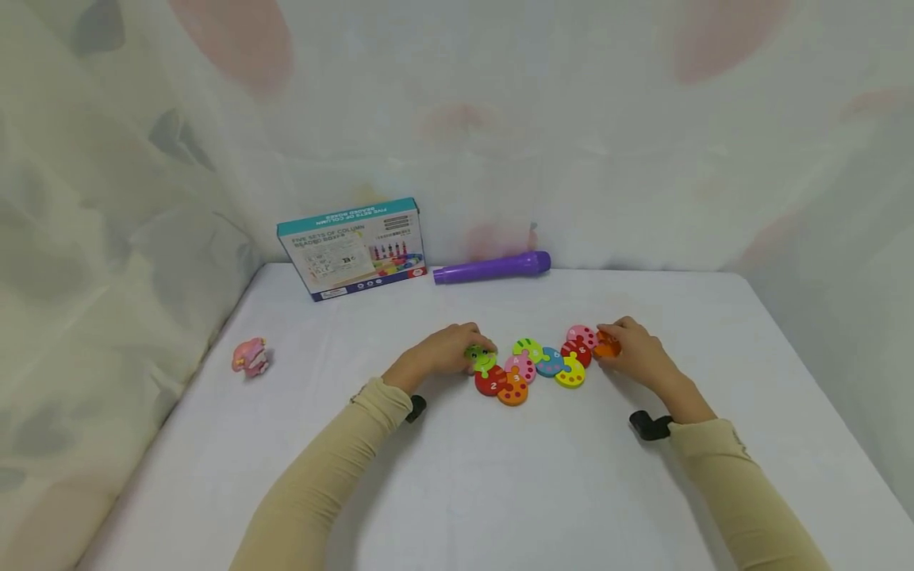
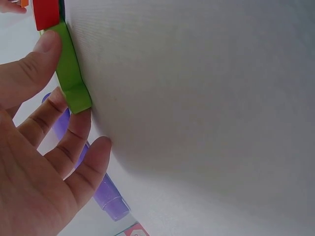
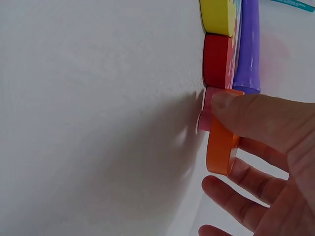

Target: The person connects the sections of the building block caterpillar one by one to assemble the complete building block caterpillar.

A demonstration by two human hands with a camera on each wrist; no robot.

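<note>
A caterpillar puzzle of round, numbered pieces lies in a zigzag on the white table. At its left end my left hand (image 1: 451, 349) grips the green smiling head piece (image 1: 481, 360), thumb on its edge in the left wrist view. The head meets the red piece marked 2 (image 1: 489, 381), followed by an orange piece (image 1: 512, 390) and other coloured pieces. At the right end, my right hand (image 1: 638, 353) pinches an orange piece (image 3: 221, 147) between thumb and fingers. That piece is beside the pink piece (image 1: 581, 336) and looks slightly raised; whether they interlock I cannot tell.
Behind the puzzle lies a purple toy microphone (image 1: 493, 268). A bead-set box (image 1: 353, 250) leans at the back left. A small pink figure (image 1: 251, 357) sits near the left edge of the table (image 1: 457, 492). Patterned cloth (image 1: 571, 119) hangs behind and at the sides.
</note>
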